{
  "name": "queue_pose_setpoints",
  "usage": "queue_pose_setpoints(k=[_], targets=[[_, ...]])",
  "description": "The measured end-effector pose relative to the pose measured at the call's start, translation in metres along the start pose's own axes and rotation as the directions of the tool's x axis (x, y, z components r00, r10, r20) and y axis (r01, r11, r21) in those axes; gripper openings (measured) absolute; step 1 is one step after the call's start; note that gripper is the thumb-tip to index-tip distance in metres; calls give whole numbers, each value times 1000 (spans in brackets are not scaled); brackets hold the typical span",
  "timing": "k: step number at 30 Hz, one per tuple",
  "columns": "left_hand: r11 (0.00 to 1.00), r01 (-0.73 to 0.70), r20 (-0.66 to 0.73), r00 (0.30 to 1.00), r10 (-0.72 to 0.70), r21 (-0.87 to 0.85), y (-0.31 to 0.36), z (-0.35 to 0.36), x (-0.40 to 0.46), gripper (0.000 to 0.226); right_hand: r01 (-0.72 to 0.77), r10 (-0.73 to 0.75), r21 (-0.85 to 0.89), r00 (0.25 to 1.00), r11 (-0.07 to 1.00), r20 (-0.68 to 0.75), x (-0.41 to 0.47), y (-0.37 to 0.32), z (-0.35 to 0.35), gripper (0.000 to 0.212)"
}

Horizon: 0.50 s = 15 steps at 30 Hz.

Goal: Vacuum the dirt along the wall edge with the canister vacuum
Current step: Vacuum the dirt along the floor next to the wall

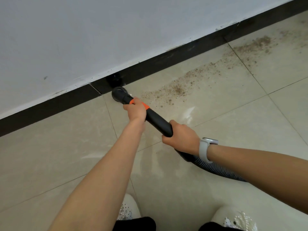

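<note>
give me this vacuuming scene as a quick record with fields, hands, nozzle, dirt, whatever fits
left hand: grips the wand at its orange collar
right hand: grips the wand's rear end, watch on the wrist
nozzle: on the floor against the black baseboard
dirt: brown trail along the baseboard, right of the nozzle
hose: runs off under the right forearm

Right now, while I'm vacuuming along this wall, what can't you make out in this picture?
Head view only:
- Canister: out of frame; the hose passes behind the right forearm.
- Nozzle mouth: faces the floor, so suction contact is hidden.
- Orange collar: mostly covered by the left hand.
- Dirt: far end cut off by the right edge.
</note>
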<state>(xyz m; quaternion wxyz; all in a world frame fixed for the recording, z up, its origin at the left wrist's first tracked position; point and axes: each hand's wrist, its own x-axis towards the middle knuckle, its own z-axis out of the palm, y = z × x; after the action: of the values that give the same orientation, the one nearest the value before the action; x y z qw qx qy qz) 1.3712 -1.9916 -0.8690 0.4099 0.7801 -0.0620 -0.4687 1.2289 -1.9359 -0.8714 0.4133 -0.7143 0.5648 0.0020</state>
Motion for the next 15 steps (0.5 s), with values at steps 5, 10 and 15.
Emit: queue_pose_setpoints(k=[5,10,15], targets=[[996,16,80,997,-23,88,-1,11,-13,47,-85,88,66,995,994,-51,-16,9,5,25],[986,0,88,996,-15,168,-34,17,-53,54,-136,135,38,991,990,24,-59,38,5,24],[978,74,48,995,-85,195,-50,-5,-61,55,-78,79,-8,988,997,130,-71,38,9,22]])
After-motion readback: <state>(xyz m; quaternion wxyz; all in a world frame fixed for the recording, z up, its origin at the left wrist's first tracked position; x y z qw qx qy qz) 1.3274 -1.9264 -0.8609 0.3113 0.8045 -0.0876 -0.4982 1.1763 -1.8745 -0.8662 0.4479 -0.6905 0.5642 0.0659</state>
